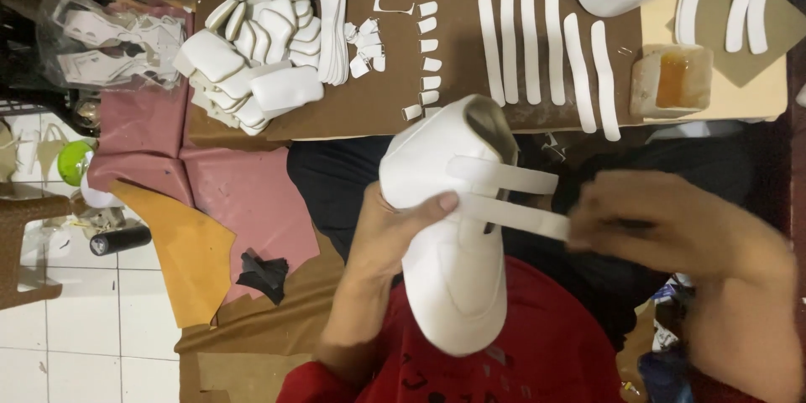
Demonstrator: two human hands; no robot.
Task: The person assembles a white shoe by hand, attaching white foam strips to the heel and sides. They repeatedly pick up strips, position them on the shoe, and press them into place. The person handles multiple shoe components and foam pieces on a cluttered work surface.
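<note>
White shoe upper held over lap, below brown desk. Left hand grasping upper from side, thumb pressed on lower strap. Right hand blurred at strap's free end; fingers look pinched on it, not certain. Upper strap lies just above. Cut white strips in row on desk beyond upper. Judgement: keep thumb anchoring strap root, pull end level, parallel with upper strap, no twist.
</note>
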